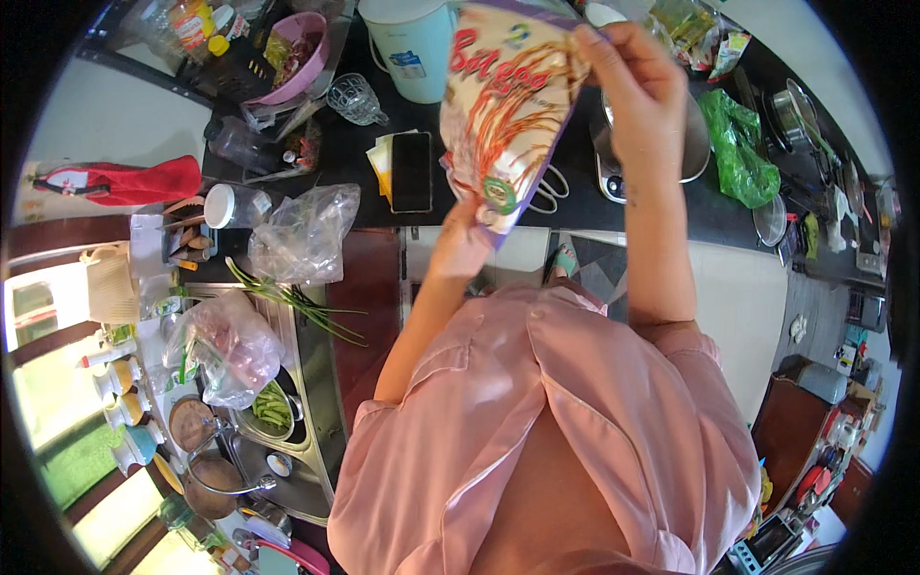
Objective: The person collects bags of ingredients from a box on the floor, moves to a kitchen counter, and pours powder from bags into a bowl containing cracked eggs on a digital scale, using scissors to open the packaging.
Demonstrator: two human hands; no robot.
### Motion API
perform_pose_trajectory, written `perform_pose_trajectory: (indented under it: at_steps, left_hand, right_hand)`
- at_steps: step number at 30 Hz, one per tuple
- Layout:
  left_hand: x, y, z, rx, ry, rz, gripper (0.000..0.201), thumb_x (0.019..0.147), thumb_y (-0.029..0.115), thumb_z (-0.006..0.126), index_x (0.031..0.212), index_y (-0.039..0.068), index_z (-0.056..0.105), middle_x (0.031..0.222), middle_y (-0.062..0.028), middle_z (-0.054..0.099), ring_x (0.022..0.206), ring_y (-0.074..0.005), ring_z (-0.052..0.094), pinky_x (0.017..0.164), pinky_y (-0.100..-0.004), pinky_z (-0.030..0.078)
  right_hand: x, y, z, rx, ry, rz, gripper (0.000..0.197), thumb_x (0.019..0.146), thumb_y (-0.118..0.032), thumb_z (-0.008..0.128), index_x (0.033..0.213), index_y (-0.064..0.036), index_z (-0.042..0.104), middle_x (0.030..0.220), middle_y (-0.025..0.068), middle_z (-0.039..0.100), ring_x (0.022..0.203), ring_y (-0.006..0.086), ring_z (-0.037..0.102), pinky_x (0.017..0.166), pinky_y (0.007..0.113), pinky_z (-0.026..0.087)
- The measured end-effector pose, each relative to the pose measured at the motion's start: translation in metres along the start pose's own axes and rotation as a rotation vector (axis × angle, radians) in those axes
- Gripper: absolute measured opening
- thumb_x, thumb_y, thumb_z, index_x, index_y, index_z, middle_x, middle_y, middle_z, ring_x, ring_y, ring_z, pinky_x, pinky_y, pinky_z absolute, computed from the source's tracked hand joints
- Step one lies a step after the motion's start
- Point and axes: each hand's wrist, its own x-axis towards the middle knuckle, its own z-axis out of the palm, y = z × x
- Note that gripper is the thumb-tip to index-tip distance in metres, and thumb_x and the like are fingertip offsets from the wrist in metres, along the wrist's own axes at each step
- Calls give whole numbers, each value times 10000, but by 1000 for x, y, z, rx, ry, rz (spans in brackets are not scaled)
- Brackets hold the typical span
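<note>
Head view shows me the left hand (459, 243) clamping a packet (511, 110) by its near end, the right hand (640, 81) its far-right corner.

Pretty colourful packet (513, 105), tbh: cream front, purple edging, red lettering, reddish strands pictured, green round badge near the bottom. It's held up at a slant over the worktop (340, 153), printed side showing.

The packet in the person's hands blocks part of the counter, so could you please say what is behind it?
Past the packet, part of a pale blue container and white cable loops show; whatever else lies behind is covered.
</note>
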Motion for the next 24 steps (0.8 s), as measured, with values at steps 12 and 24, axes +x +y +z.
perform_pose_trajectory:
  at_steps: [12,24]
  left_hand:
    - [3,59,-89,1046,179,-210,488,930,360,353,1270,11,388,1138,-130,560,941,-198,582,862,-335,419]
    - [28,109,28,550,131,595,123,890,145,542,925,28,551,852,-26,589,761,-64,547,693,-215,437]
  right_hand:
    - [-43,52,23,-177,-489,309,138,798,-105,614,748,10,557,646,26,521,586,68,462,527,223,388]
    - [-22,26,-3,293,-348,303,96,853,-103,572,912,-29,580,851,2,586,779,51,517,706,192,395]
